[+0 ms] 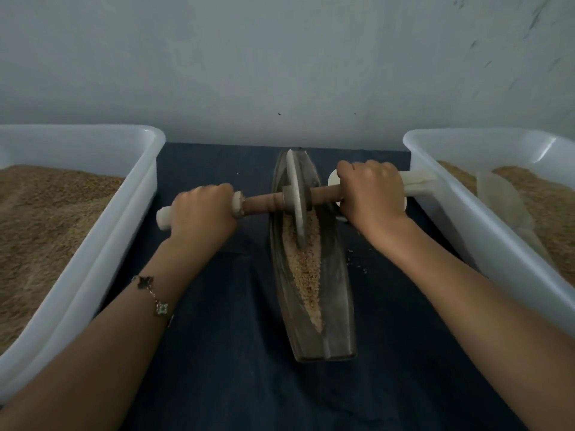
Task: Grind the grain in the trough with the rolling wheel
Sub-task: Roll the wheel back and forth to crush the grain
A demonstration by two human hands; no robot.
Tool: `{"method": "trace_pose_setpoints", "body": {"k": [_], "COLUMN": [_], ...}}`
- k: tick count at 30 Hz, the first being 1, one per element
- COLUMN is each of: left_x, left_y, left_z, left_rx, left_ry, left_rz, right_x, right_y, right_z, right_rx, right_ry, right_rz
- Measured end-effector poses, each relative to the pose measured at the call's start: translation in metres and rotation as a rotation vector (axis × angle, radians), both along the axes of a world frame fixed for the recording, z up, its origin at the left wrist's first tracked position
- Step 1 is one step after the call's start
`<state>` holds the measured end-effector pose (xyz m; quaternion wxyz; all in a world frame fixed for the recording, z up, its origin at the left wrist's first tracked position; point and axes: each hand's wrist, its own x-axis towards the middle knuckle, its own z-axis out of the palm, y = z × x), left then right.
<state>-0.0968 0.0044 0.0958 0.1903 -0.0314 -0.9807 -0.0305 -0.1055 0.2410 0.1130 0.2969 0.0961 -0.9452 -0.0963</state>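
Observation:
A long boat-shaped metal trough lies lengthwise on the dark cloth, with tan crushed grain along its groove. A grey metal rolling wheel stands upright in the far half of the trough, its rim in the grain. A wooden axle with white wrapped ends runs through the wheel from left to right. My left hand grips the left end of the axle. My right hand grips the right end.
A white plastic tub filled with tan grain stands on the left. A second white tub with grain and a pale scoop stands on the right. Behind is a grey wall. A few grains lie scattered on the dark cloth right of the trough.

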Motion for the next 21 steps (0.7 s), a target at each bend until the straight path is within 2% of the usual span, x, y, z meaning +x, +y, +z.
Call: {"method": "trace_pose_setpoints", "body": {"k": [3,7,13,16,21], "left_x": [0.021,0.062,0.125,0.123,0.072], "left_y": [0.000,-0.004,-0.010,-0.009,-0.006], "left_z": [0.001,0.008,0.036,0.039,0.010], "left_rx": [-0.010,-0.026,-0.048,-0.080,0.001], "left_ry": [0.048,-0.002,0.104,0.117,0.182], "left_rz": [-0.064,-0.051,-0.204,-0.209,-0.220], "right_x": [0.024,0.075,0.125,0.123,0.081], "right_y": [0.005,0.013,0.026,0.029,0.027], "right_z": [0.000,0.006,0.018,0.014,-0.001], "right_rx": [-0.022,-0.065,-0.115,-0.128,-0.099], "right_ry": [-0.001,0.060,0.094,0.042,0.019], "right_rz": [0.035,0.125,0.205,0.203,0.127]}}
